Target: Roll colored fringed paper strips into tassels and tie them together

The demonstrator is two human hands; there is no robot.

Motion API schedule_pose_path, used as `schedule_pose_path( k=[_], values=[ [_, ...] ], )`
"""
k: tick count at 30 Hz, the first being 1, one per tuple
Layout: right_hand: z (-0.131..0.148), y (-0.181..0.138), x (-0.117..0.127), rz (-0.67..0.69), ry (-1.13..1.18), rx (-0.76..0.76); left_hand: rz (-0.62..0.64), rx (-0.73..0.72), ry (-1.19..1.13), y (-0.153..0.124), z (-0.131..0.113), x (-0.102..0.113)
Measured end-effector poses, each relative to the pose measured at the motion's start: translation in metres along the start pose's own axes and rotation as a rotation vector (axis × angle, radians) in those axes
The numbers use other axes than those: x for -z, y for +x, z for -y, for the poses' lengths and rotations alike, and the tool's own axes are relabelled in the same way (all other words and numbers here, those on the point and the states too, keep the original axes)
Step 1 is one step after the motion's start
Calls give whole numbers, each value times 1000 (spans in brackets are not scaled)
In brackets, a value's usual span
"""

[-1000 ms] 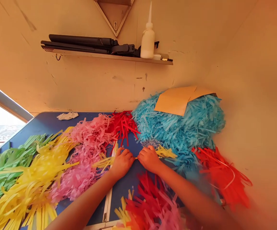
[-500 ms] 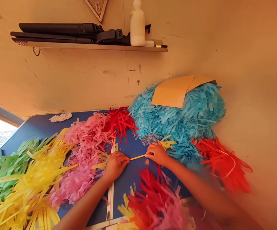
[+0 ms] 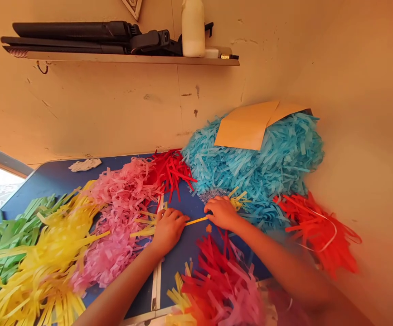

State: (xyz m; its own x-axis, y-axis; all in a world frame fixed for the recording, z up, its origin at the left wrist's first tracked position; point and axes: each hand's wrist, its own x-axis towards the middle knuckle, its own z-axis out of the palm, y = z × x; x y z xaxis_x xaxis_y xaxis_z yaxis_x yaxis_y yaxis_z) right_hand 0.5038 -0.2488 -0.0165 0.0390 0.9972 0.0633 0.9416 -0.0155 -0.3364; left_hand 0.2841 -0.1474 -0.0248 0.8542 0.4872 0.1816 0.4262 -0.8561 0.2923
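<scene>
My left hand (image 3: pixel 167 227) and my right hand (image 3: pixel 221 213) rest on the blue table (image 3: pixel 56 179), both closed on the ends of a thin yellow paper strip (image 3: pixel 196 221) stretched between them. Fringes of the same yellow paper fan out past each fist. The left hand lies against a pink shredded-paper pile (image 3: pixel 119 217). The right hand sits at the foot of a big light-blue shredded-paper heap (image 3: pixel 250 167). A red and pink tassel bunch (image 3: pixel 221 283) lies just in front of my forearms.
Yellow (image 3: pixel 43 267) and green (image 3: pixel 9 231) paper fringes cover the table's left. Red strips (image 3: pixel 171 170) lie behind the hands, more red paper (image 3: pixel 318 231) by the right wall. Tan card sheets (image 3: pixel 247 127) top the blue heap. A wall shelf (image 3: pixel 131 58) holds a white bottle (image 3: pixel 192 27) and black tools.
My hands started together and pulled apart, drawing the yellow strip out between them. In the last half second they barely moved; the view tilted down slightly.
</scene>
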Motion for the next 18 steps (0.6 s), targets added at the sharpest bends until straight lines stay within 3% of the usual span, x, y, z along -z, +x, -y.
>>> schedule_pose_path(
  k=[4,8,11,14,18],
  values=[
    [7,0,-3,7,-58,245,-9,-197,105,-2,-3,2],
    [12,2,-14,-61,-209,446,-73,-247,126,0,-8,-1],
    [17,10,-15,-70,-262,486,-147,-250,129,4,-14,-3],
    [30,18,0,-113,-297,486,-258,-233,148,10,-17,5],
    [66,20,49,-253,-188,346,-497,-216,176,8,-18,53]
  ],
)
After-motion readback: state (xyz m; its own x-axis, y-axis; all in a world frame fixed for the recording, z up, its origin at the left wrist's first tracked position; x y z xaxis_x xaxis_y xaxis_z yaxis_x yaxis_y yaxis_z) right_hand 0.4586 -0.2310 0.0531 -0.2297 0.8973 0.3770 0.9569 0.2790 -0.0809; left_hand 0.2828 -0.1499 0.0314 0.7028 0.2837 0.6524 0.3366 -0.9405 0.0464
